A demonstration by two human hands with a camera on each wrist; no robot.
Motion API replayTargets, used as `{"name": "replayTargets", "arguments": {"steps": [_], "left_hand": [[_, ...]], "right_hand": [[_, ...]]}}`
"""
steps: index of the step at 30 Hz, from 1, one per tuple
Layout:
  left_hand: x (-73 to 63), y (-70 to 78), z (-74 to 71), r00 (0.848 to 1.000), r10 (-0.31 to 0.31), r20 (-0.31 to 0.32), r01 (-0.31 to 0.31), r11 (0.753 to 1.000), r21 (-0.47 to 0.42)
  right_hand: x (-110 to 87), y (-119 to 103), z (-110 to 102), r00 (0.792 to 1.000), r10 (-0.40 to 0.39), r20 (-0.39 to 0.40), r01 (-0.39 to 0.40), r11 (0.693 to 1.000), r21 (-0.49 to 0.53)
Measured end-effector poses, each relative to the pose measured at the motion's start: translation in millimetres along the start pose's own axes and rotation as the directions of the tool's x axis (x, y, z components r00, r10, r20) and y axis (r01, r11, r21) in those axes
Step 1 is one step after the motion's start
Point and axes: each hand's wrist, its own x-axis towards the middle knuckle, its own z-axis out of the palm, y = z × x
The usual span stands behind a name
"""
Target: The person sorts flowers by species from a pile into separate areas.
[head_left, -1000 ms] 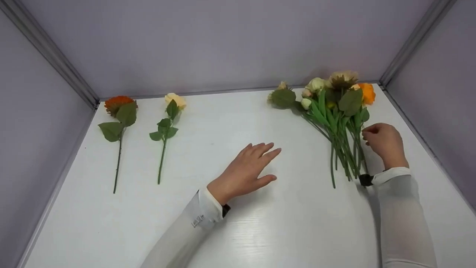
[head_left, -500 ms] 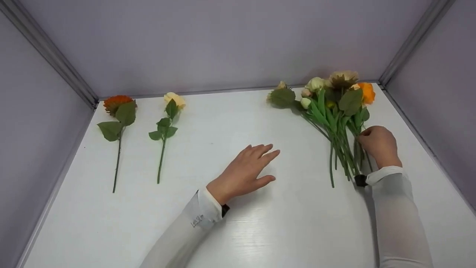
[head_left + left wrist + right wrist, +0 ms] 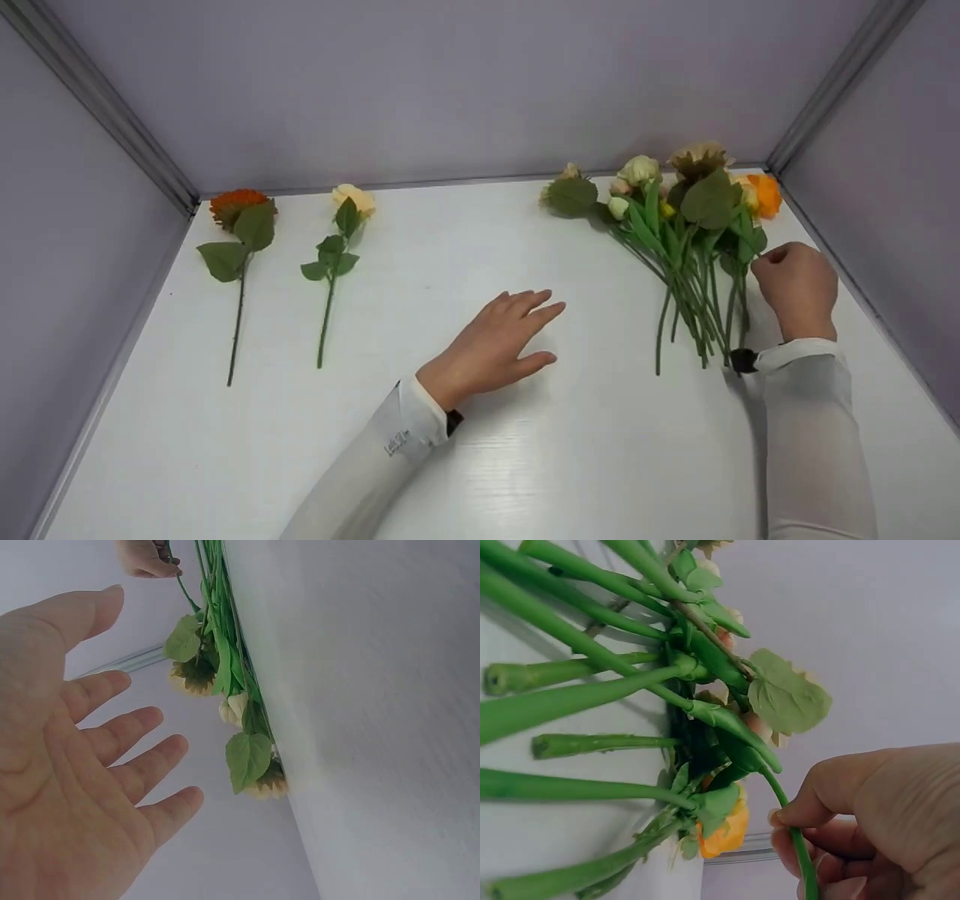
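On the right of the head view lies a pile of flowers (image 3: 705, 300), blooms toward the back wall and stems toward the front. At its right side my right hand (image 3: 796, 289) pinches a thin green flower stem (image 3: 775, 786) between thumb and fingers, as the right wrist view shows; which bloom it bears is hidden among the leaves. An orange flower (image 3: 765, 196) sits at the pile's right edge. My left hand (image 3: 499, 341) hovers over the middle of the table, fingers spread and holding nothing; its palm faces the pile in the left wrist view.
On the left of the white table (image 3: 225, 465) lie an orange flower (image 3: 238, 206) with a dark stem and a pale yellow rose (image 3: 352, 201), side by side and apart. Grey-purple panels (image 3: 450, 90) enclose the back and sides.
My right hand dipped left into the stems, then moved back right with a stem pinched. The pile's right-side blooms shifted right and its stems spread. My left hand stayed in place.
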Motion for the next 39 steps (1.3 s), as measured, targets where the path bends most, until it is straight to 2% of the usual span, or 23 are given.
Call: {"name": "replayTargets", "arguments": {"steps": [9,15,22,31,36,39], "left_hand": [[-0.6,-0.1,-1.2,1.0,0.009,-0.006,-0.01,1.0,-0.014],[-0.2,0.3,-1.8,1.0,0.013,-0.005,-0.013,1.0,-0.021],[-0.9,1.1,-1.9,1.0,-0.001,0.012,0.001,0.999,-0.035],[-0.9,1.2,-1.6,1.0,0.005,0.016,-0.004,0.999,-0.035],[-0.9,2.0,-1.9,1.0,0.004,0.019,-0.003,0.999,-0.044],[-0.6,2.3,-2.0,1.0,0.003,0.02,-0.003,0.999,-0.049]], "right_hand": [[-1.2,-6,-6,0.999,0.036,0.0,-0.036,0.999,0.008],[-5.8,-11,-13,0.996,0.032,-0.085,-0.029,0.999,0.036],[-7.8,-16,-13,0.981,0.026,-0.194,-0.012,0.997,0.07],[-4.4,-13,-10,0.983,0.023,-0.184,-0.019,0.999,0.025],[-2.4,-7,-15,0.983,0.075,-0.17,-0.074,0.997,0.015],[-1.4,-1,-18,0.973,0.117,-0.2,-0.115,0.993,0.019]]}}
